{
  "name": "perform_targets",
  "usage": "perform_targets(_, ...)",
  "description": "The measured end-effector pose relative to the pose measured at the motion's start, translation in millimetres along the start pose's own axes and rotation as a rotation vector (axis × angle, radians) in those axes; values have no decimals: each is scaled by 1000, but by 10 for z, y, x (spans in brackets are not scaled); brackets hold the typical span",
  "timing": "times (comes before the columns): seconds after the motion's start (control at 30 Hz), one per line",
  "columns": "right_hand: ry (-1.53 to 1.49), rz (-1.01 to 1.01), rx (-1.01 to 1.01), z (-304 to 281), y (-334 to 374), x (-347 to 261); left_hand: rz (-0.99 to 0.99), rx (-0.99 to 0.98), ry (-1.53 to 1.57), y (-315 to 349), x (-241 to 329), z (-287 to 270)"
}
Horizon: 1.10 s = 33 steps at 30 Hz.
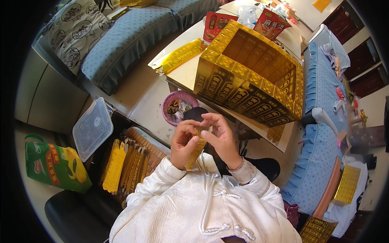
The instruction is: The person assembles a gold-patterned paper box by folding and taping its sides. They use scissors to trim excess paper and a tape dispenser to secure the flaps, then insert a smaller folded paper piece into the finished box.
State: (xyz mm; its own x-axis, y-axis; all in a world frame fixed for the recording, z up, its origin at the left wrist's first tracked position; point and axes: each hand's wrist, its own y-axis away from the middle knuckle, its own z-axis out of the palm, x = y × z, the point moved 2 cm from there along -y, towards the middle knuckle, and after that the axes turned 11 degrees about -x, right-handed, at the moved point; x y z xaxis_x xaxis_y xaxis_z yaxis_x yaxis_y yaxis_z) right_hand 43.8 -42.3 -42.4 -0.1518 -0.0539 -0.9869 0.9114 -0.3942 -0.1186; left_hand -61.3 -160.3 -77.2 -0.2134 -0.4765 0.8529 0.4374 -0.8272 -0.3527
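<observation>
Close in front of my body, a small gold carton (195,154) with printed sides stands up between my hands. My left hand (183,142) grips its side, thumb toward the middle. My right hand (222,138) curls in from the other side, its thumb and fingers at the carton's top end, which they partly hide. Ahead on the table, many similar gold cartons stand joined in a large hollow block (243,91). Flat gold carton blanks (115,166) lie stacked at my left on a woven seat, and more flat yellow-gold blanks (180,56) rest on the table's left end.
A pink basket (167,109) with scraps stands on the floor past my hands. Red packets (270,24) lie behind the block on the table (184,77). At left are a clear plastic lid (93,129) and a green bag (56,164); blue-covered sofas (312,162) flank the room.
</observation>
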Motion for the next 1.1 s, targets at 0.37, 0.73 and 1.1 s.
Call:
perform_targets(0.37, -208, 37, -41, -4, 33, -40, 261, -99, -594, -19, 115, 19)
perform_targets(0.73, -522, 366, 32, -79, 255, -42, 245, -210, -593, 29, 120, 90)
perform_targets(1.1, -200, 380, 1, -124, 306, -328, -5, -243, -763, 93, 239, 107)
